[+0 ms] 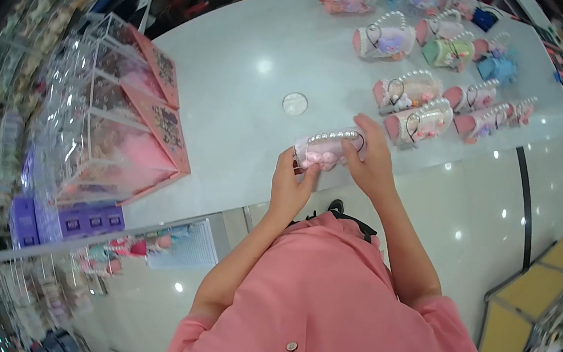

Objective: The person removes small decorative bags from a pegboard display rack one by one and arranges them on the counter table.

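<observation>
Between my two hands, over the table's front edge, is a small pink cylinder-shaped bag [322,150] with a pearl handle and puffy pink decorations. My left hand [291,186] grips its left end from below, thumb on the front. My right hand [373,165] closes round the right end, near a dark cord loop. Several similar pearl-handled bags stand to the right on the white table, the nearest a white and pink one [419,122]. Just beyond the held bag, a round pale disc [295,104] lies on the tabletop.
Clear display boxes with pink panels [157,123] stand at the table's left, above purple boxes [90,221]. More bags, one green [448,53] and one blue [497,69], sit at the far right. Stocked shelves line the left; a low yellow display stand [525,288] is at right.
</observation>
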Demonstrator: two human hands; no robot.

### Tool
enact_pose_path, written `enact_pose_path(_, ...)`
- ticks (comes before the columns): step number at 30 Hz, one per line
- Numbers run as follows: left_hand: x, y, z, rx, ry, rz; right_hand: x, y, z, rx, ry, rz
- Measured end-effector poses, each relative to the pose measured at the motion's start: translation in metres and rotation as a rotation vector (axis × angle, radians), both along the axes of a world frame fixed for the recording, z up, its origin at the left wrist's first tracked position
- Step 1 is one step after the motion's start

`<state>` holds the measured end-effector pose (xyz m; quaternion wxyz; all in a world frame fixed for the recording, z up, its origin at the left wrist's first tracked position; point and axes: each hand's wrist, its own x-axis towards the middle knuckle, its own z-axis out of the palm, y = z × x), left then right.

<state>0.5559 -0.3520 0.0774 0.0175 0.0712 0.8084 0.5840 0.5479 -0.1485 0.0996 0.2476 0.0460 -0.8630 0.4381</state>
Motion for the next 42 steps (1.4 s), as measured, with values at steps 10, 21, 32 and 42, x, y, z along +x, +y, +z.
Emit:
enact_pose_path(10,-0.003,0.020,0.001,0.028,-0.009,0.096,0.021,0.025,-0.027,-0.360,-0.399,0.100)
enact_pose_path(21,-0.007,0.024,-0.007,0.038,-0.102,0.106,0.003,0.031,-0.029,-0.336,-0.440,0.131)
enact_pose_path(32,-0.009,0.024,-0.016,0.085,-0.094,0.105,0.006,0.027,-0.030,-0.359,-0.487,0.174)
enact_pose_path(42,-0.007,0.022,-0.016,0.130,-0.054,0.124,0.002,0.026,-0.033,-0.430,-0.525,0.200)
